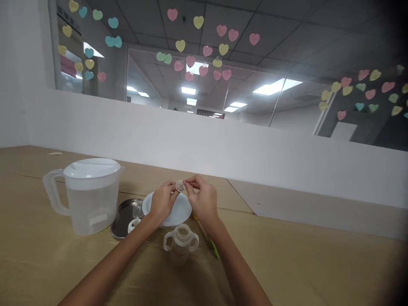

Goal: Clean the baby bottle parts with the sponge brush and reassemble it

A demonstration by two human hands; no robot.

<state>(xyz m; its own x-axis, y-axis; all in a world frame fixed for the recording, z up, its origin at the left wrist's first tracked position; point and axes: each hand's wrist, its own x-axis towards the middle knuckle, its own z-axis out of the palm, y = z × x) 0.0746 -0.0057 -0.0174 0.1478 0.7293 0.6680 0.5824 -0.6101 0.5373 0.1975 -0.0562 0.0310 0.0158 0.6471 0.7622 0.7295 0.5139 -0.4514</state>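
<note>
Between my two hands, above a white bowl (178, 214), is a small round translucent bottle nipple (180, 185). The fingers of my left hand (162, 199) pinch its left edge. On its right side my right hand (202, 199) is closed, with thumb and fingertips against it. A two-handled baby bottle (181, 242) stands upright with its neck uncovered, below the bowl and between my forearms. To the left, a dark metal tray (119, 223) holds a white collar ring (134, 225) and a clear cap (138, 209), both partly covered by my left arm or close to it.
A large lidded pitcher (92, 204) of clear liquid stands at the left. Behind my right forearm lies a thin yellow and green stick-like tool (213, 248), partly hidden. The brown table (302, 250) meets a white wall (191, 140) below a window with heart-shaped notes.
</note>
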